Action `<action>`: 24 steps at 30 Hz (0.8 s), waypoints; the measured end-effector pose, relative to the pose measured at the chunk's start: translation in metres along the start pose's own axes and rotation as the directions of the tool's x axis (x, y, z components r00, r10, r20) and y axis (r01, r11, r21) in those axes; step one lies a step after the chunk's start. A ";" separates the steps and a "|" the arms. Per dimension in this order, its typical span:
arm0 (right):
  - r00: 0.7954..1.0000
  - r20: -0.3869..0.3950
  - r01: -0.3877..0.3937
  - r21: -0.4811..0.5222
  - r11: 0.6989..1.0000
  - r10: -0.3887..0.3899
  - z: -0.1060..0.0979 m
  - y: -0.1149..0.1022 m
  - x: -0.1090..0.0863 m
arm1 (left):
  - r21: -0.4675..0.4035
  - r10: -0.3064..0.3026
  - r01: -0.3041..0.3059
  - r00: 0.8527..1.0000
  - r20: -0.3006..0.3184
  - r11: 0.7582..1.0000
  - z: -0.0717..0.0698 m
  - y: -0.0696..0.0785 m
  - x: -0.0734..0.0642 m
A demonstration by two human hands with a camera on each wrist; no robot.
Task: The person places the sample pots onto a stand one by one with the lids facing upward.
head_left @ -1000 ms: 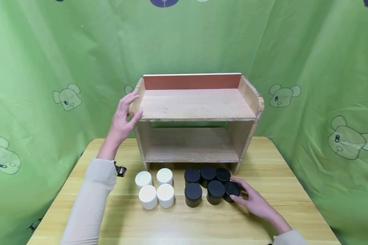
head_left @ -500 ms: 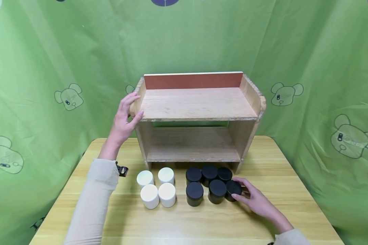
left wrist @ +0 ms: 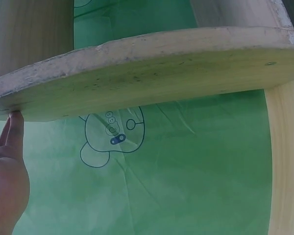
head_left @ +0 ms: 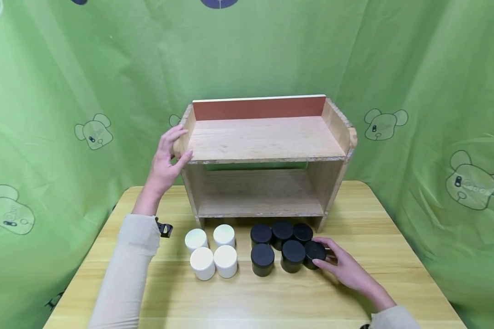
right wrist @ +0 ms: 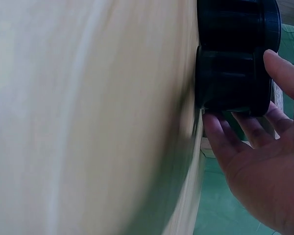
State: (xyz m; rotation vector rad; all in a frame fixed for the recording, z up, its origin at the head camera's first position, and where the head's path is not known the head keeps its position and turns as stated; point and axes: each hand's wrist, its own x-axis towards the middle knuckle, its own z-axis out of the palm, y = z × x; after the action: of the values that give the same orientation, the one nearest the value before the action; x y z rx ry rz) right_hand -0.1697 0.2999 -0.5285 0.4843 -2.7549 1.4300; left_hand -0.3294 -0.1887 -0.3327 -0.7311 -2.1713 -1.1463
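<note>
My left hand (head_left: 164,160) holds the left side panel of a two-tier wooden shelf (head_left: 267,137), fingers over the panel's edge and thumb at its front. In the left wrist view, fingertips (left wrist: 14,120) meet the panel's outer face. On the right, my right hand (head_left: 346,269) is curled round the rightmost black lidded jar (head_left: 315,254). The right wrist view has the thumb (right wrist: 279,66) at the lid of this black jar (right wrist: 230,81) and the other fingers along its side. It stands upright on the table, close against its neighbours.
Several other black jars (head_left: 262,259) stand in two rows before the shelf's right half. Several white jars (head_left: 225,261) form a group to their left. All are on a light wooden table (head_left: 247,306), and a green patterned curtain (head_left: 255,50) hangs behind.
The head view has shifted slightly. Both hands keep their places on the shelf panel and the black jar, and the jars stay where they were.
</note>
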 end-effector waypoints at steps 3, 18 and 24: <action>1.000 -0.003 -0.007 0.011 1.000 0.007 0.000 0.000 -0.001 | 0.003 -0.005 0.005 1.000 0.002 1.000 0.000 0.000 0.000; 0.996 -0.083 -0.018 0.018 1.000 0.019 -0.015 -0.009 -0.006 | -0.025 -0.027 0.028 1.000 0.007 0.999 0.000 0.002 0.000; 0.991 -0.127 0.032 0.022 0.999 -0.029 -0.026 -0.020 -0.004 | -0.033 -0.039 0.039 0.999 0.007 0.999 0.000 0.003 0.001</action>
State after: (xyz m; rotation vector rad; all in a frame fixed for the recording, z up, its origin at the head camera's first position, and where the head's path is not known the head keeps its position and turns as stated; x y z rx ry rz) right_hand -0.1637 0.3112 -0.4978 0.4187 -2.6233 1.4352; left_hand -0.3276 -0.1870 -0.3304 -0.7107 -2.1855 -1.2034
